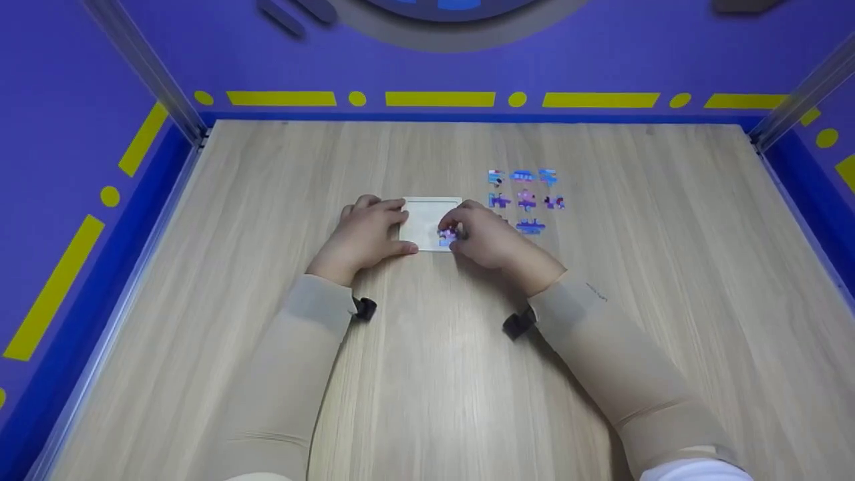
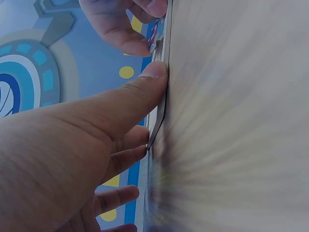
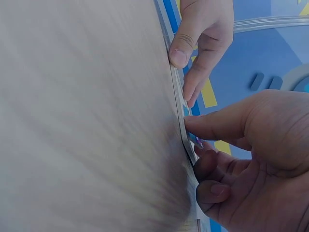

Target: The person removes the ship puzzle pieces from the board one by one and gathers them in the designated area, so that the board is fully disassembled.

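A shallow white puzzle tray (image 1: 422, 224) with a raised rim lies on the table in the head view. Along its left side is my left hand (image 1: 364, 235), thumb laid on the front rim and fingertips at the left edge, the fingers fairly straight. My right hand (image 1: 484, 234) pinches a small purple and pink jigsaw piece (image 1: 445, 236) at the tray's front right corner. From the right wrist view, that thumb (image 3: 207, 126) presses close to the rim, and the fingers hide most of the piece.
Several loose jigsaw pieces (image 1: 526, 199) in blue, purple and pink lie in rows to the right of the tray, one partly behind the right hand. Blue panels with yellow marks (image 1: 441, 99) wall in the wooden table (image 1: 427, 374) at the back and sides.
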Demonstrator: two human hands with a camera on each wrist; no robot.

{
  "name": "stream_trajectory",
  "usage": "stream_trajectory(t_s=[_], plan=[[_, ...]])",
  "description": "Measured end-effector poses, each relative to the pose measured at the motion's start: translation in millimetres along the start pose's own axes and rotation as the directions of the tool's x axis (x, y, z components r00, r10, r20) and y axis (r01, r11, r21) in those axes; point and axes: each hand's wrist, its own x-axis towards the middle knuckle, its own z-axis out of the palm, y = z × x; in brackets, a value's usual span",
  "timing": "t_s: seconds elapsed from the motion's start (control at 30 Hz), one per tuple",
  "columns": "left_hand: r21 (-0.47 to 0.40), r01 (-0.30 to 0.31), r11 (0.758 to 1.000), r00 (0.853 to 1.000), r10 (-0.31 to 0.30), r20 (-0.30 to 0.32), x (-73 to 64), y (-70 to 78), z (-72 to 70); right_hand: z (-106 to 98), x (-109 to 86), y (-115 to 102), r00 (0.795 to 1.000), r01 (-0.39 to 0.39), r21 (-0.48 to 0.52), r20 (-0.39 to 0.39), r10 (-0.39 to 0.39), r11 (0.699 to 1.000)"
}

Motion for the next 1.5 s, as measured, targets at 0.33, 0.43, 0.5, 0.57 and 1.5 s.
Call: stream_trajectory(t_s=[0.33, 0.43, 0.5, 0.57, 1.5], plan=[[-0.017, 0.012, 1.000, 1.000, -0.012, 0.007, -0.9, -1.6, 0.2, 2.7, -0.1, -0.8, 1.000, 0.010, -0.016, -0.021, -0.010, 1.000], [-0.025, 0.015, 1.000, 1.000, -0.015, 0.006, -0.8, -2.4, 0.5, 3.3, 1.0, -1.3, 1.000, 0.006, -0.018, -0.029, -0.006, 1.000], [-0.031, 0.015, 0.999, 1.000, -0.015, 0.006, -0.7, -2.7, 0.6, 3.5, 1.4, -1.6, 1.000, 0.002, -0.016, -0.030, -0.002, 1.000], [-0.032, 0.014, 0.999, 1.000, -0.014, 0.007, -0.7, -2.9, 0.8, 3.4, 1.2, -2.2, 1.000, -0.003, -0.014, -0.030, 0.003, 1.000], [-0.025, 0.009, 1.000, 1.000, -0.009, -0.004, -1.3, -0.1, 1.2, 1.7, -3.8, -2.1, 1.000, 0.006, -0.108, -0.027, -0.009, 0.994]])
